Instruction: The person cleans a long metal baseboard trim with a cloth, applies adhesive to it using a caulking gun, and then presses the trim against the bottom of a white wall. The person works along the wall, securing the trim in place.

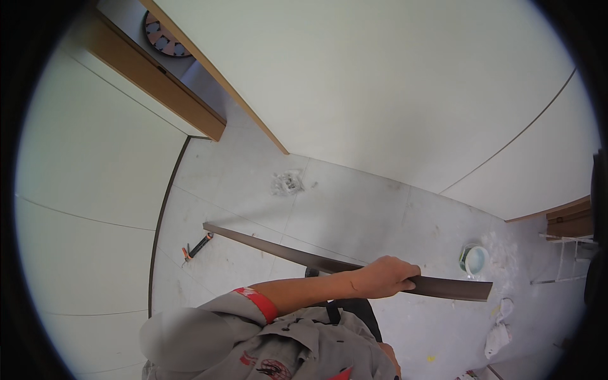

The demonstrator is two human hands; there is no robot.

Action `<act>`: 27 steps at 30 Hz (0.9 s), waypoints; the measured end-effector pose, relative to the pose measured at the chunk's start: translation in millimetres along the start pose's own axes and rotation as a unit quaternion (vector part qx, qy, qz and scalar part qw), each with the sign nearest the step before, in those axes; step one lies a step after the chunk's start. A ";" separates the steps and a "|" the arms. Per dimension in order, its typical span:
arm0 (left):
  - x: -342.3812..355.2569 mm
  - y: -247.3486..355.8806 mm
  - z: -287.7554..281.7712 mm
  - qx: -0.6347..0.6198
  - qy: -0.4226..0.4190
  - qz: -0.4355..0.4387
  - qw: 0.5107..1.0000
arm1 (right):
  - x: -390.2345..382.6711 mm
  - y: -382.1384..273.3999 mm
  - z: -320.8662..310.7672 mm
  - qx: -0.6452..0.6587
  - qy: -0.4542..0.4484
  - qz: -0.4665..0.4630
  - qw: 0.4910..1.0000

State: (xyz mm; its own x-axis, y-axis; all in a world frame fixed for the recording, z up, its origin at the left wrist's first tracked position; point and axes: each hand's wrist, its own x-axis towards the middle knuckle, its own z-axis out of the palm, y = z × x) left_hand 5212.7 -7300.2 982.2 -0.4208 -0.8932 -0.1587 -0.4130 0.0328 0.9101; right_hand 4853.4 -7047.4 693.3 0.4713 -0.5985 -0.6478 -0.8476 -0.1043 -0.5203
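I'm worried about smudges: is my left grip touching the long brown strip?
Touching. The head view shows the left grip closed around the long brown strip, which emerges on both sides of it, with no gap visible.

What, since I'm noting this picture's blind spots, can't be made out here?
All in the head view:
Part of the dark strip: hidden by the left hand and its fingers.
The right hand: not to be seen; the grey shirt may hide it.
The ladder's right part: lost at the dark right edge.
What, if anything, the crumpled clear plastic on the floor contains: too small to tell.
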 end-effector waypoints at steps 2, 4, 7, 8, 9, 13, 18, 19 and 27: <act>8.3 1.1 2.3 -0.002 -0.004 0.010 1.000 | -3.2 22.7 2.6 -0.092 -0.075 -0.034 0.992; -1.4 -7.9 1.0 -0.002 0.019 0.000 1.000 | -8.5 -54.8 -92.5 -0.110 -0.138 -0.075 0.981; -12.5 -11.7 1.2 0.028 0.047 0.028 0.998 | -0.1 -137.1 -186.2 0.068 0.054 -0.037 0.996; -12.4 -13.6 -1.1 0.044 0.057 0.043 0.996 | 12.9 -172.9 -208.7 0.218 0.101 -0.035 0.970; -9.2 -13.0 -3.0 0.073 0.052 0.058 0.994 | 34.0 -187.4 -210.0 0.360 0.118 -0.044 0.925; 9.8 -24.2 2.1 0.125 0.051 0.092 0.987 | 118.1 -251.0 -211.2 0.559 0.177 -0.175 0.791; 16.9 -81.7 -53.6 -0.058 0.058 0.111 0.990 | 180.5 -278.6 -204.2 0.719 0.186 -0.202 0.639; 13.3 -97.2 -72.7 -0.148 -0.018 0.042 0.988 | 186.4 -278.9 -211.1 0.732 0.215 -0.192 0.617; -225.1 -377.0 -147.3 0.029 -0.100 -0.300 0.948 | 223.6 -327.4 -270.3 0.792 0.357 -0.135 0.477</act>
State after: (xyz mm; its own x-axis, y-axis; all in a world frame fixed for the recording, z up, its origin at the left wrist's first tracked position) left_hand 5582.1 -7177.6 731.3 -0.2390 -0.6563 -0.7156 -0.6683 -0.4235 0.6116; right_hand 5170.3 -7361.8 869.2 -0.1710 -0.9102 -0.3773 0.7337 0.1380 -0.6653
